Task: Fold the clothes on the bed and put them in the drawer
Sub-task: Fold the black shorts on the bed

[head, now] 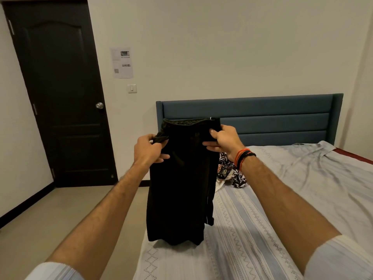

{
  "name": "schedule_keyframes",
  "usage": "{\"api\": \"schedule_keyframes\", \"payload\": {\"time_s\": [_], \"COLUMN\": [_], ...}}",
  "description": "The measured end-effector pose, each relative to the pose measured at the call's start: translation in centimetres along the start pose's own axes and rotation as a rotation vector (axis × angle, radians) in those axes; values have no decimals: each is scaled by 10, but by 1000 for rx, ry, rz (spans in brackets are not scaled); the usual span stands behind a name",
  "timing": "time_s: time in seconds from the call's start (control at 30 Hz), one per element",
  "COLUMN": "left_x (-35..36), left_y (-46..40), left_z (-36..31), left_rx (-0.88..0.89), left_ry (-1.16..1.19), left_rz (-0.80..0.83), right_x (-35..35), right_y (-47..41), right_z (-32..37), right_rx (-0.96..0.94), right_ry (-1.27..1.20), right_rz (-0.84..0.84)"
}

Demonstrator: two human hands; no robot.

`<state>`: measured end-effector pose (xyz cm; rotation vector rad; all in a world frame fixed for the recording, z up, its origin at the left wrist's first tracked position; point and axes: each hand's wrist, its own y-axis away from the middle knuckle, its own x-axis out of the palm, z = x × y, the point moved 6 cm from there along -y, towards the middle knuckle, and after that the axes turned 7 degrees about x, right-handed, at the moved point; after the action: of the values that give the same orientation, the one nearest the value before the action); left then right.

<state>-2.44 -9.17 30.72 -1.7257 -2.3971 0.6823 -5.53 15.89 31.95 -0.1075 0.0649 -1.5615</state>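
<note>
Left hand (149, 149) and right hand (223, 139) both grasping the black trousers (177, 188) at the waistband; best lay them flat on the bed (262, 219), legs aligned, then fold.

no text can be read; the paper notice (122, 62) on the wall (print too small) stays illegible.

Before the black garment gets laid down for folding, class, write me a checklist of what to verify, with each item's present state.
1. Left hand grips the black garment at the waist: ok.
2. Right hand grips the other side: ok.
3. Garment hangs straight, unbunched: ok, though its hem touches the bed.
4. Bed surface near the hem free for laying it: ok.
5. Patterned clothes behind are out of the way: cannot tell.
6. Drawer ready: cannot tell, not in view.
</note>
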Motion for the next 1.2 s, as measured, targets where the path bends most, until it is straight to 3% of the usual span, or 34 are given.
{"api": "schedule_keyframes", "payload": {"time_s": [0.3, 0.47, 0.57, 0.77, 0.9, 1.03, 1.2], "left_x": [1, 16, 27, 21, 14, 16, 20], "left_y": [-10, -26, -39, -72, -56, -10, 83], "left_z": [0, 48, 80, 38, 31, 71, 144], "left_rx": [106, -114, -281, 21, 160, 52, -138], "left_ry": [51, -7, 116, 260, 288, 238, 11], "left_rz": [-105, -64, -36, -56, -18, 56, 261], "right_x": [-9, 0, 8, 10, 10, -5, -29], "right_y": [-14, -50, -74, -96, -63, -23, 40], "right_z": [12, -38, -64, -11, -2, -56, -150], "right_rx": [-174, -4, 69, -316, -412, -247, 107], "right_ry": [36, 118, 145, 15, -83, -173, 60], "right_rz": [-147, -132, -92, -71, 6, 53, 23]}}
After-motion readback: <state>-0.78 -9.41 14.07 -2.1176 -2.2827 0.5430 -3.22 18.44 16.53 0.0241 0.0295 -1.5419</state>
